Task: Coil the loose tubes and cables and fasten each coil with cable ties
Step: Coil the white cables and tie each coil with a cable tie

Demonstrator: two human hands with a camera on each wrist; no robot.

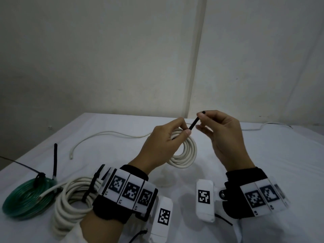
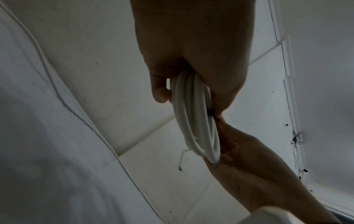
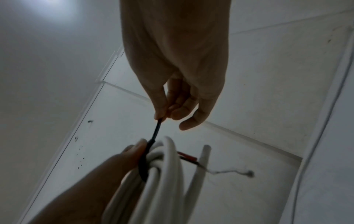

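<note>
A: Three coils in all. Count them off?

B: One small coil of white round cable (image 1: 184, 151), held up over the middle of the white-covered table (image 1: 263, 155). One larger coil of thick white cable (image 1: 70, 204) lying near the table's front left edge, a black strap (image 1: 91, 186) around it. One coil of green translucent tubing (image 1: 24, 197) at the front left corner, touching the larger white coil, with a thin black cable tie (image 1: 17, 163) on it whose tail sticks out to the left.

A: Hands?

B: Two, both busy. The left hand (image 1: 161, 146) curls around the top of the small coil, thumb and forefinger pinching the lower end of a black tie strip (image 1: 193, 124). The right hand (image 1: 222, 135) pinches the strip's upper end between thumb and forefinger, other fingers loosely bent. In the right wrist view the strip wraps around the coil's strands.

A: Loose lengths?

B: One thin white cable (image 1: 105, 135), uncoiled, running across the far half of the table. One bare wire end sticks out of the small coil.

A: Wrists?

B: Two black bands carrying square black-and-white marker tiles.
</note>
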